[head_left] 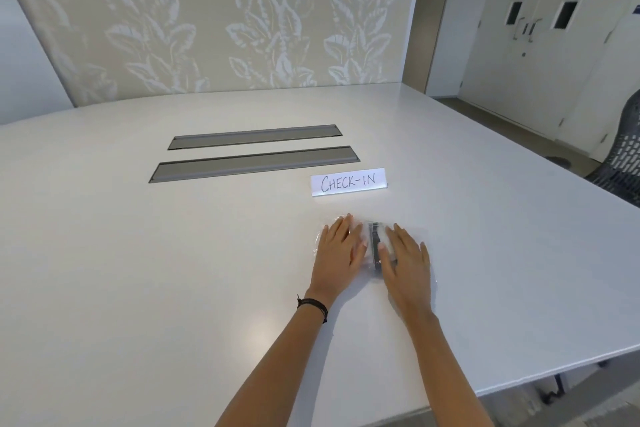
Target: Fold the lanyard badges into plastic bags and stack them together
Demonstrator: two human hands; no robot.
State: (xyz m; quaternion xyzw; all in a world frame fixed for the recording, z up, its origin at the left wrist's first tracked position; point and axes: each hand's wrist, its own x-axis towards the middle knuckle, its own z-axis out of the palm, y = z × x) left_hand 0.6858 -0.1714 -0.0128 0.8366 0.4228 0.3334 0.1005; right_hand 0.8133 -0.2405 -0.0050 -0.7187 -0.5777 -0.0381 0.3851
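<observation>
A clear plastic bag (370,229) lies on the white table (173,270), with a folded dark lanyard (375,241) showing through it between my hands. My left hand (341,248) lies flat on the bag's left part, fingers straight. My right hand (407,258) presses flat on the bag's right part, fingers straight too. Whether other bags lie underneath is hidden by my hands.
A white "CHECK-IN" sign (348,182) stands just behind the bag. Two grey cable-slot covers (254,163) are set in the table farther back. A mesh office chair (623,166) stands at the right table edge. A patterned wall rises behind.
</observation>
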